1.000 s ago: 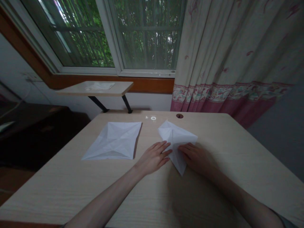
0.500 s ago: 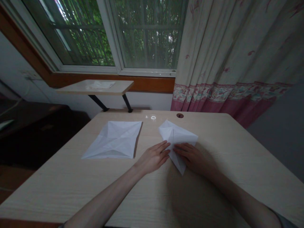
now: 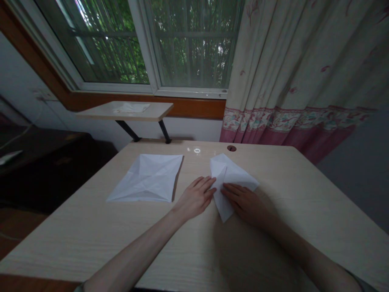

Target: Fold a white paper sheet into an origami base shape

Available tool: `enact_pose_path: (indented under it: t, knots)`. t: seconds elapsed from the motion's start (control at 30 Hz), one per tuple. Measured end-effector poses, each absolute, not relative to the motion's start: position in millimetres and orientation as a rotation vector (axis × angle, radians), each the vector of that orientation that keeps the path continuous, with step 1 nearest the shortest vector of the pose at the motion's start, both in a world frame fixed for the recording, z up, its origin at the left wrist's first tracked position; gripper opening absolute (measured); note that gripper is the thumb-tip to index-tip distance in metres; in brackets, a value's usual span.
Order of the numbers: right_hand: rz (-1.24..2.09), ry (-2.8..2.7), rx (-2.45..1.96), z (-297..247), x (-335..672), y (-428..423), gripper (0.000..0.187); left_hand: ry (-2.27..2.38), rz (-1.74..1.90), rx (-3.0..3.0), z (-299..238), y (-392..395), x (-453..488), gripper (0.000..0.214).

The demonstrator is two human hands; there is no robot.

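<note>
A partly folded white sheet of paper lies on the desk, its narrow tip toward me and a wide corner out to the right. A flap is folded over along its left side. My left hand rests at the left edge of this paper, fingers stretched out and fingertips touching it. Flat on the paper's lower right part lies my right hand, its fingers extended side by side. The thumbs are mostly hidden. Left of my hands, a second white sheet of paper with crossing creases lies spread out, its edges slightly raised.
The pale wooden desk carries a raised shelf on black legs at the back left, with crumpled white paper or tissue on it. A round cable hole sits near the back edge. Behind are a window and a curtain.
The folded paper has turned a little: its near tip shifted left and its top moved right. The left flap looks folded further over. Both hands stay nearly in place; the view shifted slightly.
</note>
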State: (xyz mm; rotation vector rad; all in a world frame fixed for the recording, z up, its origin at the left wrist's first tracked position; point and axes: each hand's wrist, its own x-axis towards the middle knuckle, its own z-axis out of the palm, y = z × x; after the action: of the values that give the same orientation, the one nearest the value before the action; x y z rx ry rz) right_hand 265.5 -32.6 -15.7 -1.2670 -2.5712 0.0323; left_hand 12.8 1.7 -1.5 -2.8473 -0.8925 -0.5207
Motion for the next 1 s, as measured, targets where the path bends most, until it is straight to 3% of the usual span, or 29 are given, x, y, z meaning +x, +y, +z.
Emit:
enact_pose_path:
  t: [0.4, 0.8, 1.0]
  knots:
    - [0.056, -2.559, -1.213, -14.7, 264.1, -31.0, 0.045, -1.225, -0.834, -2.841, -6.6, 6.0, 10.9, 0.019]
    - [0.08, -2.561, -1.17, -20.2, 263.4, -30.8, 0.043, -1.361, -0.646, -2.681, 2.9, 3.1, 18.8, 0.008]
    - [0.088, -2.537, -1.138, -21.8, 263.9, -29.9, 0.041, -1.45, -0.608, -2.627, 0.3, 5.9, 22.9, 0.012]
